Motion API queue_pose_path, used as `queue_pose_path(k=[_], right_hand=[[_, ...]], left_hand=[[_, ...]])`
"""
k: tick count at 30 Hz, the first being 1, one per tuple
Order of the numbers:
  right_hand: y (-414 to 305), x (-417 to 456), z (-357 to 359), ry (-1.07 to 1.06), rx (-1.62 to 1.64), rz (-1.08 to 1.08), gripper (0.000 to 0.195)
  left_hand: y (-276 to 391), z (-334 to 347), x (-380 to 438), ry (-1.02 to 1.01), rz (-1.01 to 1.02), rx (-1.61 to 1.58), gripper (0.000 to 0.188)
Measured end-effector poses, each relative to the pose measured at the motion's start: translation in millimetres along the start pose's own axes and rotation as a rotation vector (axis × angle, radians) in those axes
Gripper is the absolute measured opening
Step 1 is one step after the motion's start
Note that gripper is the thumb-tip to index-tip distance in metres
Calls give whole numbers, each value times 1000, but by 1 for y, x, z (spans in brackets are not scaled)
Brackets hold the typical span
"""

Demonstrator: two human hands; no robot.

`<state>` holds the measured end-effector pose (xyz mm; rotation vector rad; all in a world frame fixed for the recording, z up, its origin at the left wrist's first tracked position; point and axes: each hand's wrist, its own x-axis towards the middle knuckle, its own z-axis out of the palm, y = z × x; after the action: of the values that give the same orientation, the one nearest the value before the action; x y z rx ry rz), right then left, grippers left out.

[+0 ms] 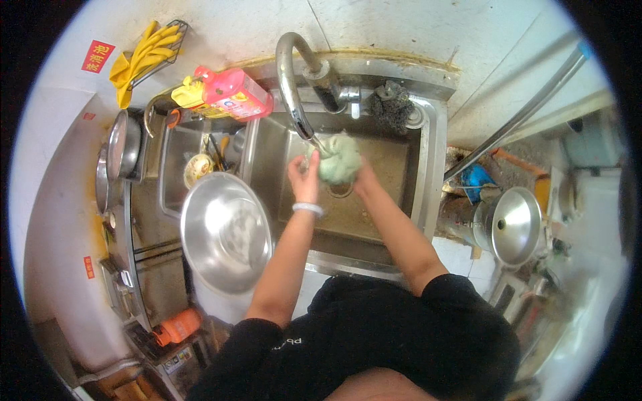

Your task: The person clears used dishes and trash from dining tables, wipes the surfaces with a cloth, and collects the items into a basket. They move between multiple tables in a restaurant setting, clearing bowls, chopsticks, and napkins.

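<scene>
A bunched pale green cloth (341,158) is under the spout of the curved metal faucet (288,75), over the stainless steel sink basin (386,210). My right hand (365,178) grips the cloth's right side, its fingertips hidden behind the fabric. At the cloth's left edge is my left hand (305,173), with thumb and forefinger raised and a gap between them. Whether it pinches the fabric is unclear. A pale bangle (307,208) circles the left wrist. Part of the round drain (342,189) shows below the cloth.
A large steel bowl (225,230) stands left of my left forearm. Behind it, a second basin (173,185) holds utensils. Pink (241,95) and yellow (189,95) bottles stand at the back. A dark scouring pad (391,105) lies by the faucet; yellow gloves (145,57) hang on the wall.
</scene>
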<state>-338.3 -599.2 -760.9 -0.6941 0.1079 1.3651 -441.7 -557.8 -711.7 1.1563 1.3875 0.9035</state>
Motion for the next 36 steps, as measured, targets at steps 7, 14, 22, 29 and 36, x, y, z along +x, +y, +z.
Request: queue_pose_path(k=[7,14,22,29,36], right_hand=[[-32,55,-2,373,-895,-272,55],[-73,85,1,153,-389,-173,45],[-23,-34,41,-48,29,94,55],[-10,-20,11,-190,259,136,37],[-27,-34,29,-373,-592,-3,36]], left_hand=[[-22,0,11,-412,-556,-437,33],[7,8,17,-285,-554,-450,31],[20,-3,4,-233,-395,-76,52],[15,-8,-24,-624,-644,-595,53],[54,-29,-26,-819,-558,132,42]])
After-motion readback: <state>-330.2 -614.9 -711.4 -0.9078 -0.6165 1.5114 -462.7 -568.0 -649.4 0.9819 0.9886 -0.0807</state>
